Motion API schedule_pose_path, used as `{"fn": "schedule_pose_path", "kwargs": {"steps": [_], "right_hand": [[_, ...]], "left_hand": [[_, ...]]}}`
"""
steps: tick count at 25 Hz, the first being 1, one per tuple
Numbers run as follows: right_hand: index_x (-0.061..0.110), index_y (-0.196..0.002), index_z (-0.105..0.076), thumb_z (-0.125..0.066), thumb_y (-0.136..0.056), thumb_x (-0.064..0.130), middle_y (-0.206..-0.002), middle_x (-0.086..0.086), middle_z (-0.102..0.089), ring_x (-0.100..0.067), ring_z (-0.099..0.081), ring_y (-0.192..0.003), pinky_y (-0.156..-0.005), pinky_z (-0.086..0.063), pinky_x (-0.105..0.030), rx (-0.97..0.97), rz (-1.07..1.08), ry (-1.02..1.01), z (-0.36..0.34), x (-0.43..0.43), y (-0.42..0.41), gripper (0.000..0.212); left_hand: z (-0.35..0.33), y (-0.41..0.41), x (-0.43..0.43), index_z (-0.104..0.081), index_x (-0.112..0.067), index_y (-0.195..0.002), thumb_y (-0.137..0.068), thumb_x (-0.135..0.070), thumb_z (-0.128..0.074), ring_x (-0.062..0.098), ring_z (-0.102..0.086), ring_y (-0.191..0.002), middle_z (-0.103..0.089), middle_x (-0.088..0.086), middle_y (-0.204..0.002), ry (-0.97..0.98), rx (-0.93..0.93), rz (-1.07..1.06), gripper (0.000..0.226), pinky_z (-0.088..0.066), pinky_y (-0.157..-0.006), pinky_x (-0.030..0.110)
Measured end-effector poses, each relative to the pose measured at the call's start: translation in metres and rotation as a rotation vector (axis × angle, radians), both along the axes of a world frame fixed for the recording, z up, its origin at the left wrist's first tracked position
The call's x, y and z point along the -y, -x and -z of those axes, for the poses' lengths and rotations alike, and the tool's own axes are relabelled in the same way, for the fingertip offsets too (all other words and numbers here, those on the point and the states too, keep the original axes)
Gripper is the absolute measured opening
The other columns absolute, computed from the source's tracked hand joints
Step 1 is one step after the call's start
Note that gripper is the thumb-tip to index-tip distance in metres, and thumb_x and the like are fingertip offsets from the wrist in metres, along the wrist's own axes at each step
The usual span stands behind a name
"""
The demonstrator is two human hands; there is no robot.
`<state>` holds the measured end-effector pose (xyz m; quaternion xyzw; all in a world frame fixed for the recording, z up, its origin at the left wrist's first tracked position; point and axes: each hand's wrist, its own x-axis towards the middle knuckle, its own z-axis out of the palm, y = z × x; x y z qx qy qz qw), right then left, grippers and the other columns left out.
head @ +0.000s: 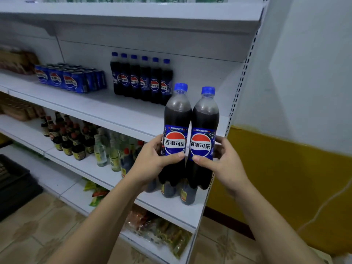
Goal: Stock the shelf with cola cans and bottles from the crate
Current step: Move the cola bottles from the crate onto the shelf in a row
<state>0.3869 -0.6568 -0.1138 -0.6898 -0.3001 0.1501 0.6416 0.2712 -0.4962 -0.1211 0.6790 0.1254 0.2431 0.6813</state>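
White metal shelving fills the wall ahead, with a yellow-painted wall panel (285, 178) off to its right. On the middle shelf (106, 109) a block of blue cola cans (70, 79) sits to the left, and a row of six cola bottles (142, 79) stands against the back panel. Bare board lies in front of that row and to its right. The person holds two more bottles out in front of this shelf's right end, side by side and touching. The left hand (152, 159) grips the left bottle (176, 126), thumb pressed across the lower edge of the label and fingers curled round the back. The right hand (222, 161) grips the right bottle (204, 130) the same way. Both bottles are upright, caps on top and long axis vertical, labels facing outward. Their bases hang lower than the shelf's front edge and cover part of the dark sauce bottles (66, 138) on the shelf below. The free space lies up and away from the hands, behind the two bottles, so I'd say they must rise above the lip before going straight in. The left bottle is nearer the standing row and looks set to land next to it. The right one would go closer to the perforated upright (241, 77) at the shelf's end.
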Motion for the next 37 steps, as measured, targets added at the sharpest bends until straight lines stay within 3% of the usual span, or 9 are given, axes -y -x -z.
{"fn": "schedule_pose_path", "kwargs": {"steps": [4,8,12,19,22,25,30,34,37], "right_hand": [[0.025,-0.131,-0.046,-0.086,-0.069,0.019,-0.115,0.008,-0.064,-0.006,-0.066,-0.098,-0.072,-0.058,-0.021,0.024,0.002,0.016,-0.001,-0.06,-0.065,0.074],[0.024,-0.132,-0.045,-0.087,-0.068,0.019,-0.118,0.008,-0.063,-0.009,-0.064,-0.104,-0.085,-0.058,-0.03,0.056,0.022,0.055,-0.005,-0.114,-0.129,0.077],[0.023,-0.132,-0.048,-0.087,-0.069,0.021,-0.113,0.012,-0.062,-0.004,-0.061,-0.099,-0.086,-0.053,-0.026,0.124,0.071,0.131,-0.004,-0.158,-0.177,0.074],[0.02,-0.134,-0.044,-0.086,-0.071,0.017,-0.112,0.011,-0.059,-0.014,-0.06,-0.103,-0.093,-0.053,-0.034,0.197,0.192,0.229,0.002,-0.215,-0.23,0.076],[0.02,-0.134,-0.043,-0.086,-0.071,0.013,-0.113,0.011,-0.059,-0.014,-0.061,-0.103,-0.092,-0.054,-0.033,0.208,0.251,0.227,0.004,-0.235,-0.245,0.077],[0.02,-0.135,-0.042,-0.085,-0.071,0.01,-0.113,0.011,-0.059,-0.013,-0.06,-0.1,-0.086,-0.052,-0.026,0.193,0.294,0.243,0.005,-0.253,-0.257,0.079],[0.019,-0.139,-0.04,-0.086,-0.07,0.014,-0.128,-0.003,-0.059,-0.021,-0.06,-0.112,-0.093,-0.048,-0.032,0.228,0.382,0.326,0.009,-0.283,-0.285,0.082],[0.022,-0.141,-0.038,-0.087,-0.068,0.023,-0.132,-0.007,-0.058,-0.029,-0.058,-0.118,-0.098,-0.05,-0.042,0.261,0.465,0.418,0.012,-0.3,-0.299,0.088],[0.019,-0.137,-0.041,-0.087,-0.069,0.025,-0.131,-0.006,-0.06,-0.029,-0.058,-0.118,-0.098,-0.05,-0.043,0.272,0.508,0.447,0.012,-0.31,-0.304,0.083]], "left_hand": [[-0.002,-0.063,-0.058,-0.062,-0.013,-0.121,-0.075,-0.005,-0.079,0.018,-0.07,-0.101,-0.073,0.004,-0.111,-0.038,-0.021,-0.042,0.05,-0.058,-0.085,0.03],[-0.007,-0.126,-0.115,-0.058,-0.014,-0.124,-0.072,-0.007,-0.083,0.013,-0.068,-0.104,-0.071,0.002,-0.113,-0.12,-0.073,-0.074,0.058,-0.056,-0.089,0.028],[-0.004,-0.182,-0.16,-0.054,-0.019,-0.125,-0.07,-0.009,-0.086,0.011,-0.066,-0.105,-0.068,-0.003,-0.115,-0.157,-0.101,-0.076,0.065,-0.055,-0.09,0.029],[0.003,-0.251,-0.216,-0.043,-0.025,-0.131,-0.069,-0.019,-0.087,0.014,-0.06,-0.112,-0.06,-0.012,-0.116,-0.293,-0.163,-0.051,0.076,-0.052,-0.091,0.03],[-0.001,-0.275,-0.238,-0.039,-0.023,-0.137,-0.073,-0.024,-0.084,0.011,-0.058,-0.11,-0.06,-0.01,-0.122,-0.491,-0.243,-0.03,0.078,-0.045,-0.086,0.023],[-0.001,-0.298,-0.262,-0.036,-0.02,-0.14,-0.075,-0.042,-0.079,0.02,-0.058,-0.119,-0.059,-0.002,-0.133,-0.773,-0.344,-0.008,0.081,-0.045,-0.092,0.029],[-0.011,-0.33,-0.285,-0.046,-0.017,-0.13,-0.074,-0.075,-0.06,0.025,-0.063,-0.107,-0.064,0.004,-0.119,-1.227,-0.587,-0.163,0.082,-0.048,-0.079,0.034],[-0.02,-0.343,-0.291,-0.058,-0.013,-0.11,-0.078,-0.074,-0.054,0.024,-0.066,-0.094,-0.067,0.004,-0.103,-1.384,-0.637,-0.169,0.07,-0.043,-0.069,0.03],[-0.02,-0.353,-0.295,-0.058,-0.012,-0.109,-0.083,-0.072,-0.049,0.023,-0.065,-0.093,-0.067,0.005,-0.102,-1.421,-0.661,-0.149,0.066,-0.044,-0.067,0.03]]}}
